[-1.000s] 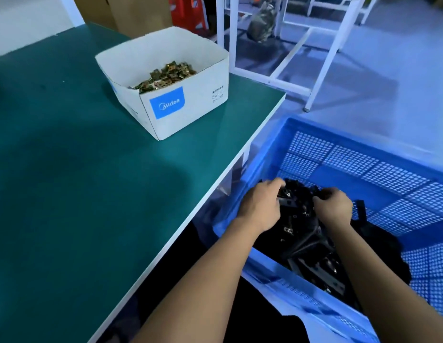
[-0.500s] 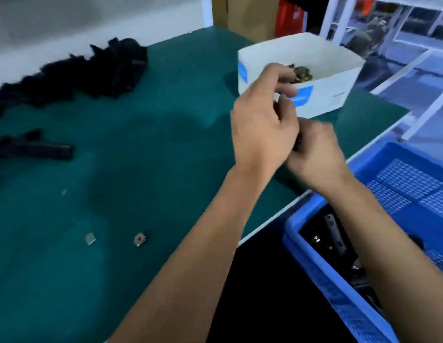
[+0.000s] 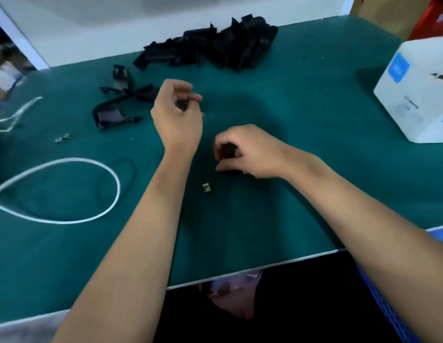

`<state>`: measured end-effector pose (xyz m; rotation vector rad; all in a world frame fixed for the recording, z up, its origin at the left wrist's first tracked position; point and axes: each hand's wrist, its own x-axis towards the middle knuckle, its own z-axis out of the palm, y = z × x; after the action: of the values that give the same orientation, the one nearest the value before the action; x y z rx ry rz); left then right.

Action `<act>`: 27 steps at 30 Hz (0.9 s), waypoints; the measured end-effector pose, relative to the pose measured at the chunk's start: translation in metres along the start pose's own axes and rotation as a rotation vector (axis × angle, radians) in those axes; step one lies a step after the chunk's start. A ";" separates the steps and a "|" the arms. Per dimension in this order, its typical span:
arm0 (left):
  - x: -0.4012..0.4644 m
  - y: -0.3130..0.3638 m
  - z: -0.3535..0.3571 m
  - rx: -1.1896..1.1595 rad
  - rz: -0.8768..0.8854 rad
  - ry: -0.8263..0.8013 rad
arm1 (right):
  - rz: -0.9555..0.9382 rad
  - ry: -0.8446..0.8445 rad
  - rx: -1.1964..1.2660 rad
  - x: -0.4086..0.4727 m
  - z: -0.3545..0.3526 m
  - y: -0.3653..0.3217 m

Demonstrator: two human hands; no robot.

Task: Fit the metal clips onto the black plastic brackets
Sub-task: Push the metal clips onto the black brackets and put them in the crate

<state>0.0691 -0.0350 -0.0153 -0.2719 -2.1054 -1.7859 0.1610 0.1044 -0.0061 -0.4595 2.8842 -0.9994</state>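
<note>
Over the green table (image 3: 302,149), head view: both bare arms reach in from the near edge. The left hand (image 3: 177,112) hangs above the mat with fingers curled, pinching something small and dark at its fingertips, too blurred to name. The right hand (image 3: 245,152) sits low, just beside it, fingers curled round a dark piece, probably a black bracket (image 3: 226,151), though blur hides the detail. One metal clip (image 3: 206,188) lies loose on the mat between the two forearms, touching neither. A heap of black brackets (image 3: 215,50) crowds the far edge, with a few more brackets (image 3: 119,105) scattered to the left of the left hand. Two small clips (image 3: 63,138) rest further left. A white cable (image 3: 74,189) loops across the left side. At the right edge stands the white box (image 3: 413,100), and a blue crate (image 3: 383,305) peeks in beyond the table's near right corner. Open mat stretches between the right hand and the box.
</note>
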 end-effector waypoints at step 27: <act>0.045 -0.049 -0.012 0.567 0.156 -0.094 | 0.119 0.217 0.728 0.053 0.007 0.045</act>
<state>0.0115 -0.0596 -0.0403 -0.3535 -2.4709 -1.0479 0.0995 0.1183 -0.0366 -0.1245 2.3985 -2.0309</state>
